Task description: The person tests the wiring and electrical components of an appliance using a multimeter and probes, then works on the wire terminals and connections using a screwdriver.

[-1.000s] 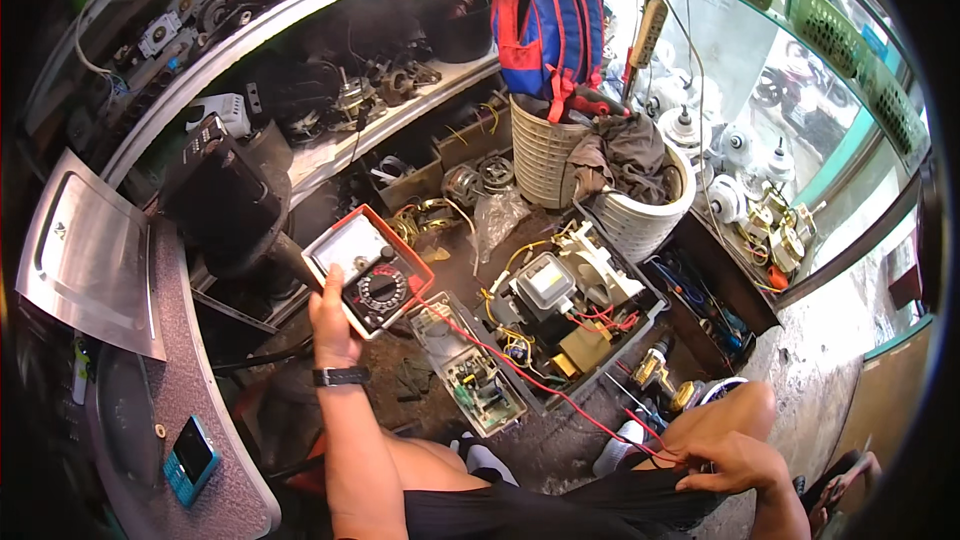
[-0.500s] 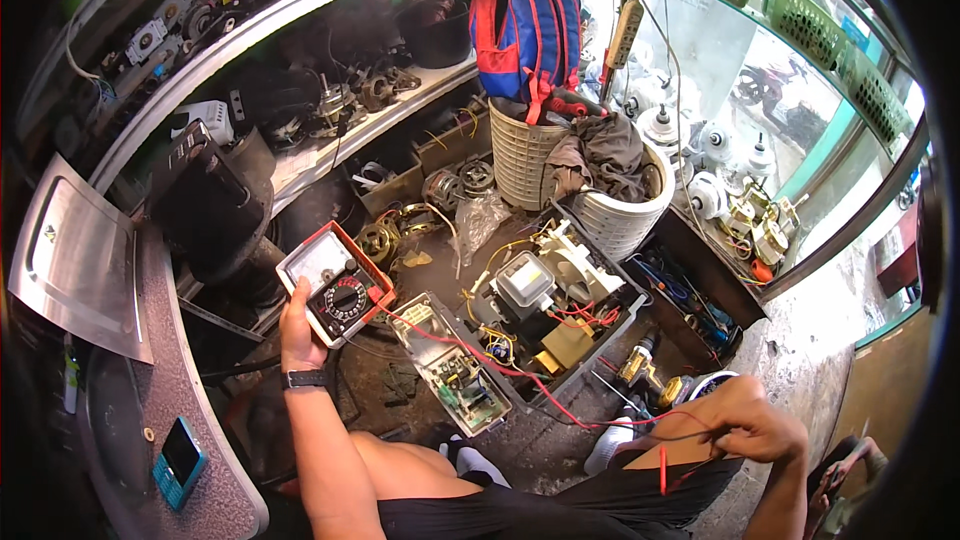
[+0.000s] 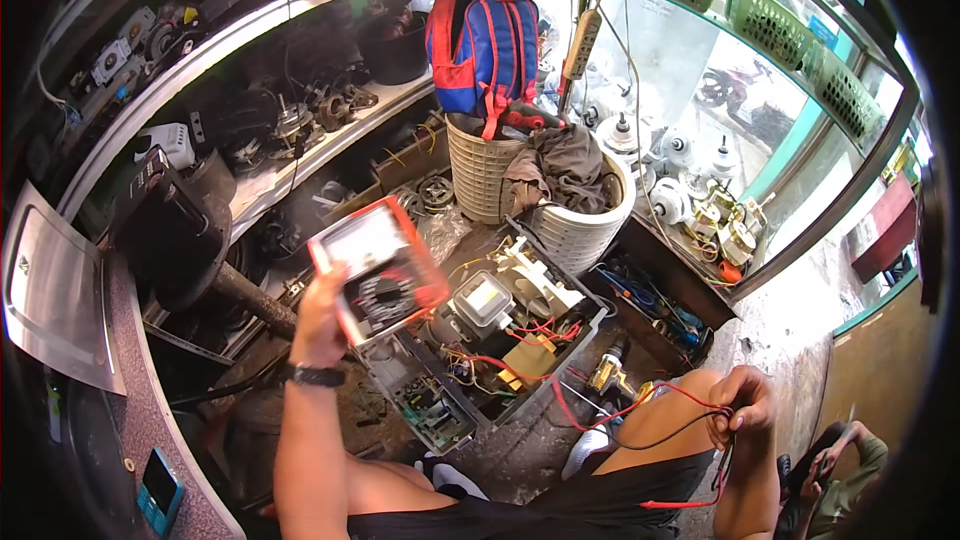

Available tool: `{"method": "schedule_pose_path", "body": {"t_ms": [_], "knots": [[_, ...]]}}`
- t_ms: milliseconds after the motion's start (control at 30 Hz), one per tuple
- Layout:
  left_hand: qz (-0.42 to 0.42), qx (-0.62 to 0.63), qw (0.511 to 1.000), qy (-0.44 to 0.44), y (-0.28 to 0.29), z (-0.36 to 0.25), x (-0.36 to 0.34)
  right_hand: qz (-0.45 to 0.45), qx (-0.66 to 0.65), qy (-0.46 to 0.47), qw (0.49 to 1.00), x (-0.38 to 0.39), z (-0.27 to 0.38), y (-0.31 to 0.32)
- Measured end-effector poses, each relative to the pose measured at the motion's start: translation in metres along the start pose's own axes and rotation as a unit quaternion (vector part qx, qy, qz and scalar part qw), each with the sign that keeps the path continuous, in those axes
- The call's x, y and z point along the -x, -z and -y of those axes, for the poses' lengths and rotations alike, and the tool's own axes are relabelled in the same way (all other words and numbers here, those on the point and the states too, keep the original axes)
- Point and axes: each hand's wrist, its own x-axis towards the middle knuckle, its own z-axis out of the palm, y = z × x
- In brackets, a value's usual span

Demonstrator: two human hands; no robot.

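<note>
My left hand [image 3: 320,325] grips an analog multimeter [image 3: 382,275] with a red case and a dial, slightly blurred and raised over the opened appliance. In my right hand [image 3: 743,405], above my right knee, the fingers close around the red and black test leads [image 3: 668,387]. A red probe [image 3: 680,505] dangles below that hand. Beneath the multimeter lies the opened appliance, a dark housing [image 3: 530,395] with a metal box [image 3: 482,298], a yellow block [image 3: 527,358] and coloured wires. Along its left side sits a circuit board [image 3: 435,422], partly hidden by the multimeter.
A yellow-and-black power drill [image 3: 608,370] lies right of the housing, near a tool box [image 3: 660,290]. Behind stand two white baskets [image 3: 575,235], with a backpack [image 3: 487,50] and cloth on top. A blue phone [image 3: 160,492] rests on the left counter. Another person [image 3: 840,475] is at lower right.
The multimeter has moved right, now overlapping the housing and board. My right hand has turned and gathered the leads; the probe has swung from upright to nearly level. The whole view has shifted.
</note>
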Motion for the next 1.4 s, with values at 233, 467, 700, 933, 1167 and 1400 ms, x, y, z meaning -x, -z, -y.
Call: {"method": "schedule_pose_path", "body": {"t_ms": [233, 467, 700, 933, 1167, 1400], "knots": [[0.033, -0.192, 0.981, 0.007, -0.152, 0.062, -0.076, 0.027, -0.025, 0.057, 0.998, -0.027, -0.014, -0.01], [0.06, -0.301, 0.952, -0.011, -0.161, 0.1, -0.093, -0.034, 0.036, 0.012, 0.999, -0.056, -0.031, -0.014], [-0.03, -0.652, 0.753, -0.079, -0.163, 0.085, -0.085, -0.024, 0.088, -0.057, 0.994, -0.107, -0.04, -0.039], [0.137, -0.343, 0.913, -0.173, -0.186, 0.055, 0.05, -0.106, 0.123, -0.076, 0.984, -0.14, -0.052, -0.04], [0.242, 0.035, 0.938, 0.245, -0.165, 0.102, 0.118, -0.123, 0.194, -0.023, 0.973, -0.162, -0.086, -0.05], [0.287, -0.213, 0.918, 0.171, -0.152, 0.071, 0.122, -0.063, 0.039, -0.018, 0.997, -0.151, -0.092, -0.027]]}}
